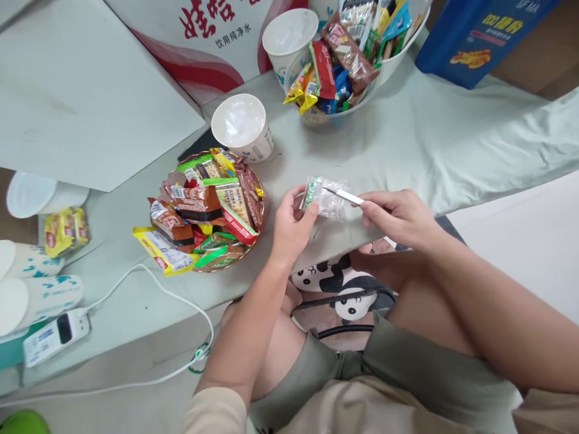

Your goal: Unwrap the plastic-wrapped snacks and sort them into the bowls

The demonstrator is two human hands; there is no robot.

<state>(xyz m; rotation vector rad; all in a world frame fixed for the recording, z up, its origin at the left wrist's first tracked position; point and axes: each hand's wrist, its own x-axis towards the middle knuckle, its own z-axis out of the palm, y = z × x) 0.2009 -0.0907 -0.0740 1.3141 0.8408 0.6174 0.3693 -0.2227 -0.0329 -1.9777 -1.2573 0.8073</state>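
My left hand (295,224) is closed on one end of a crinkled clear plastic packet (333,202) with a green printed strip. The thumb presses on top of it, by the table's front edge. In my right hand (395,214), pinched between thumb and fingers, is a slim white tool with a thin dark pointed tip (349,196). Its tip lies over the packet near the green strip; whether it touches the plastic I cannot tell. To the left of my left hand stands a gold-rimmed bowl (263,208) heaped with wrapped snacks (194,205).
Paper cups (257,141) stand behind the bowl. Farther back are a clear bowl of wrapped snacks (328,72) and a blue container (470,48). A white power strip (56,337) with its cable (181,295) lies at the left, the cable hanging over the table edge.
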